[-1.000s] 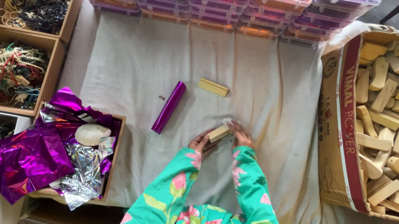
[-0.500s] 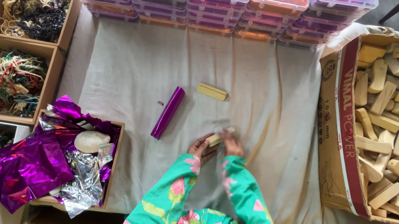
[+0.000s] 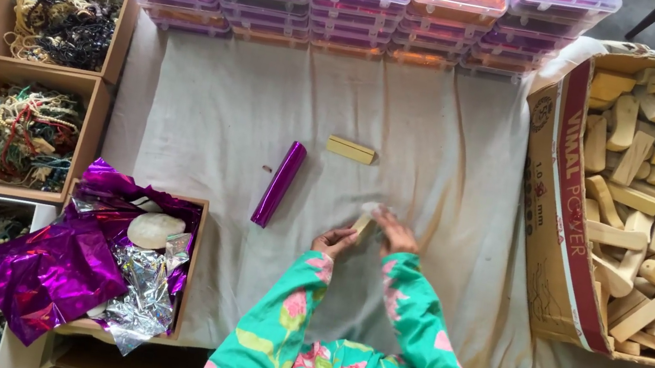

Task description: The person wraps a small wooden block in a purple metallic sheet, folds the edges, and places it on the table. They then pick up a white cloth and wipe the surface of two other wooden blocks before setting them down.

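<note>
Head view: both hands [image 3: 367, 236] grip a smooth pale wooden block [image 3: 362, 224].

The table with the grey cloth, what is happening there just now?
A person in green flowered sleeves holds a small pale wooden block between the left hand and right hand, over the grey cloth. A purple foil-wrapped stick and a second bare block lie on the cloth ahead. A carton of wooden blocks stands to the right, and a box of purple foil sheets to the left.
</note>
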